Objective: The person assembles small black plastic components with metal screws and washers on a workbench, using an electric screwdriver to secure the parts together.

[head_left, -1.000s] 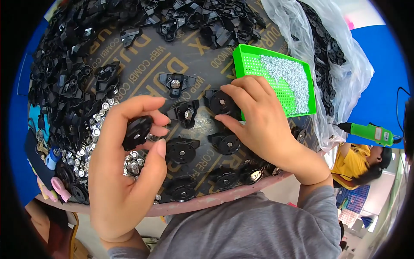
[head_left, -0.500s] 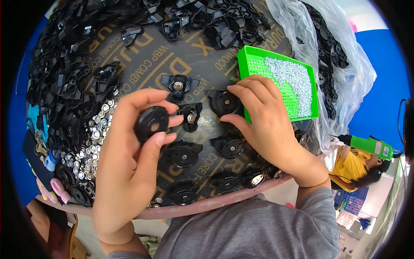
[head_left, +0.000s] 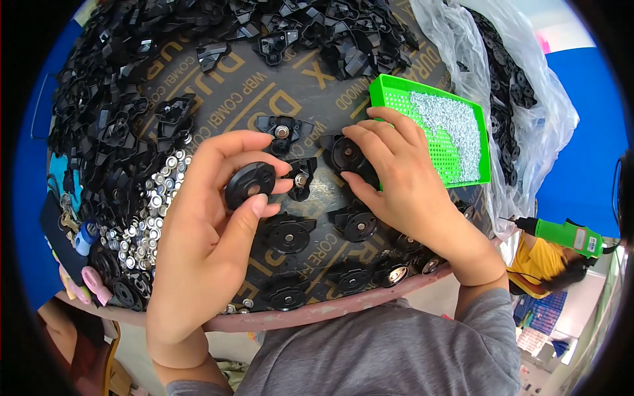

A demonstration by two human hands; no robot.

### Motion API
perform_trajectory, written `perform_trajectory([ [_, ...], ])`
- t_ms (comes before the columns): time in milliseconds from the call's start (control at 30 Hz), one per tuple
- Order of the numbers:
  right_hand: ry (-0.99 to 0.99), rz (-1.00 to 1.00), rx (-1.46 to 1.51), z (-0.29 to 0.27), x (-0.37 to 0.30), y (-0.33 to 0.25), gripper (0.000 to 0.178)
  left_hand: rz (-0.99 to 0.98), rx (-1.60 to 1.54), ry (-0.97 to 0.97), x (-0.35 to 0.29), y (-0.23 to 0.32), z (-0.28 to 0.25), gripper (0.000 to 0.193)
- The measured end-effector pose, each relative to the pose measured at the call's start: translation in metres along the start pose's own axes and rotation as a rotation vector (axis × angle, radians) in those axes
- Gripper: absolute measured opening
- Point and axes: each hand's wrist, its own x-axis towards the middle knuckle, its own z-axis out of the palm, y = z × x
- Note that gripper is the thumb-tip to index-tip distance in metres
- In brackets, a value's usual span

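Observation:
My left hand [head_left: 210, 247] is raised over the table, pinching a black disc [head_left: 246, 187] with a hole in its middle between thumb and fingers. Over to the right, my right hand [head_left: 406, 175] has its thumb and fingers around the edge of another black disc [head_left: 345, 154], which sits on a black plastic housing on the tabletop. Between the hands lie two housings without discs: the far one [head_left: 282, 132] and the nearer one [head_left: 300, 181] each carry a round metal piece. Closer to me, several disc-topped housings [head_left: 290, 236] stand in rows.
A green perforated tray [head_left: 487, 148] of small silvery pieces stands beside my right hand. Black housings [head_left: 119, 99] are heaped left and far, with round metal parts [head_left: 142, 241] at left. Beyond the right edge are a plastic bag [head_left: 551, 119], a green power screwdriver [head_left: 564, 236] and another person.
The disc in my left hand has shifted slightly right in the picture, as have the table and its parts. My right hand keeps its grip on the other disc.

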Motion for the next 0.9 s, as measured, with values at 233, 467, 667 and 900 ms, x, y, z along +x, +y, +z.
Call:
perform_trajectory([
  [233, -0.019, -0.05, -0.02, -0.008, 0.0, 0.001, 0.052, -0.02, -0.001, 0.012, -0.001, 0.0, -0.001, 0.034],
  [467, 0.003, -0.02, -0.044, -0.004, 0.001, 0.003, 0.051, -0.005, 0.049, 0.005, -0.002, 0.002, -0.001, 0.032],
  [667, 0.013, -0.003, -0.029, 0.0, 0.003, 0.004, 0.048, -0.011, 0.059, -0.008, -0.001, 0.001, -0.002, 0.032],
  [900, 0.023, 0.002, -0.049, 0.003, 0.005, 0.004, 0.049, -0.014, 0.026, -0.025, 0.003, -0.003, -0.004, 0.035],
])
